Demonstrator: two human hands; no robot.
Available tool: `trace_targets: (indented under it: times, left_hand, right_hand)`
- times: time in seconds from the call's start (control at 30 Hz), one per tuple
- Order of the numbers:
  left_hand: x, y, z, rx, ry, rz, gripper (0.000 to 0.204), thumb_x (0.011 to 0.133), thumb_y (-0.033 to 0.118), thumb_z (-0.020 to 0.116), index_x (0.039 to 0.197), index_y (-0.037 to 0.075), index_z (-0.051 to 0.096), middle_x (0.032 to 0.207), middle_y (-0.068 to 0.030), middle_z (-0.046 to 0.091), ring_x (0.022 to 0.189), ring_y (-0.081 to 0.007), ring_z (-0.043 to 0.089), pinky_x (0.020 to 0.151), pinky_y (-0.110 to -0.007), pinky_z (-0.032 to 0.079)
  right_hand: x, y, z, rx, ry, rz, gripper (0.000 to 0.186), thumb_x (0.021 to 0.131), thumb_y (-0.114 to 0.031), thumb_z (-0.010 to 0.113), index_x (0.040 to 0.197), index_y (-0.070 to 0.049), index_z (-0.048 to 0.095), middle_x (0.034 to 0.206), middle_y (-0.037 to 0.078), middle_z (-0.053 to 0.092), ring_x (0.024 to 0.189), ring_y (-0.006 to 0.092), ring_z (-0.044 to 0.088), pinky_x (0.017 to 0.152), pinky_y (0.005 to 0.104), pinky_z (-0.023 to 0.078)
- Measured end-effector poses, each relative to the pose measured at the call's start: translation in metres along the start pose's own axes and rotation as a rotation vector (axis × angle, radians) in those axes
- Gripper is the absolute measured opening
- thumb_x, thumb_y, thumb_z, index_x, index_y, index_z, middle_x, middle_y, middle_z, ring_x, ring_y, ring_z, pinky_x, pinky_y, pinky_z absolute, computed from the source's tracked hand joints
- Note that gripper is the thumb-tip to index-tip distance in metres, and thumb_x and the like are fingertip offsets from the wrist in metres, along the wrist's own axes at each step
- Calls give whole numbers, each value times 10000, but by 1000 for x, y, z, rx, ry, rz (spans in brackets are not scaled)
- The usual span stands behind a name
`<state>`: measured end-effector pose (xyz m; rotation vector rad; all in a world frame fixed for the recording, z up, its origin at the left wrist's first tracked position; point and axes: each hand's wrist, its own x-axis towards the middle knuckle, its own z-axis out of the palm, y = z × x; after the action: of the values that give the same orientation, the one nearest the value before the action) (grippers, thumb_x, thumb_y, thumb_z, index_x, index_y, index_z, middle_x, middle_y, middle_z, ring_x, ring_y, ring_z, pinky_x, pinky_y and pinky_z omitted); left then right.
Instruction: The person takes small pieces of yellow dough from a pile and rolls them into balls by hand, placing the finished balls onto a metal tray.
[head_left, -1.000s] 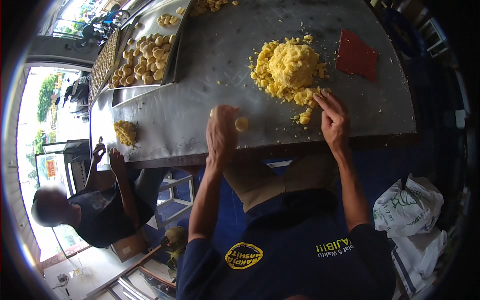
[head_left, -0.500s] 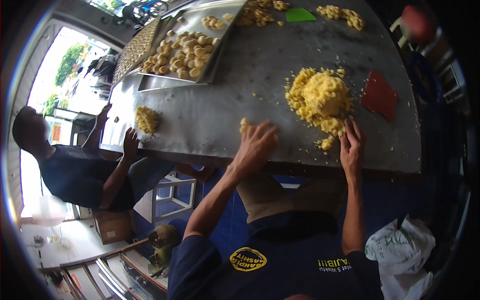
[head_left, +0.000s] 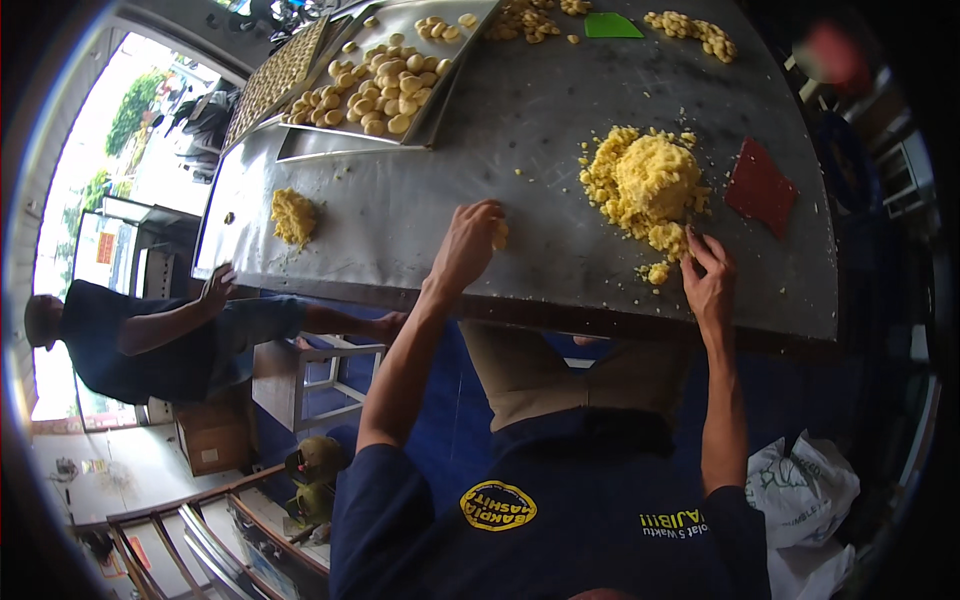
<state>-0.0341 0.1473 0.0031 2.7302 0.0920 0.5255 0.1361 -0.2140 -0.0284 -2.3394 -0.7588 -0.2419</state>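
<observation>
My left hand is over the steel tabletop near its front edge, fingers curled around a small pale-yellow dough piece that shows partly beside the fingertips. My right hand rests farther right, its fingers a little apart. Its index fingertip touches the near right edge of a heap of crumbly yellow filling. A smaller clump of filling lies loose by the thumb. To the right of the heap is a flat red scraper.
A metal tray of round dough balls stands at the far left of the steel table. A second yellow mound sits nearer. At the back lie a green scraper and dough pieces. Another person is left of the table.
My left hand has moved left and slightly away from me, its fingers curling more. My right hand's fingers bend more at the heap. The other person has drawn back from the table.
</observation>
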Motion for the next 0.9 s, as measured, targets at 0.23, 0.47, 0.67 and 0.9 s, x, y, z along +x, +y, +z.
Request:
trace_targets:
  times: [0.23,0.47,0.67,0.9]
  left_hand:
    - [-17,9,-18,-467,-127,-478,212,958,106,567,1123,1,650,941,-150,708,761,-199,677,696,-327,537]
    - [-12,-2,-10,-1238,285,-636,207,1002,145,579,1098,-26,647,954,-105,683,780,-125,616,693,-255,503]
    - [25,13,24,-890,177,-552,224,970,176,673,1088,-14,668,951,-70,689,784,-100,612,694,-247,493]
    - [52,24,43,-278,241,-388,168,926,149,673,1054,45,707,864,-128,714,720,-206,674,693,-329,526]
  right_hand:
    - [28,-8,-31,-125,-140,-18,365,830,4,683,1193,-17,705,1126,205,621,1089,353,589,943,439,478]
    - [-19,-12,-9,-276,40,-98,404,892,-6,595,1295,5,623,1283,246,566,1154,411,553,1012,448,444]
    - [10,-4,-10,-50,83,0,305,840,29,675,1141,9,717,1170,153,678,995,347,639,893,410,519]
    - [28,9,-25,-82,-78,-124,429,827,30,671,1252,6,627,1148,193,610,1008,366,611,902,443,504]
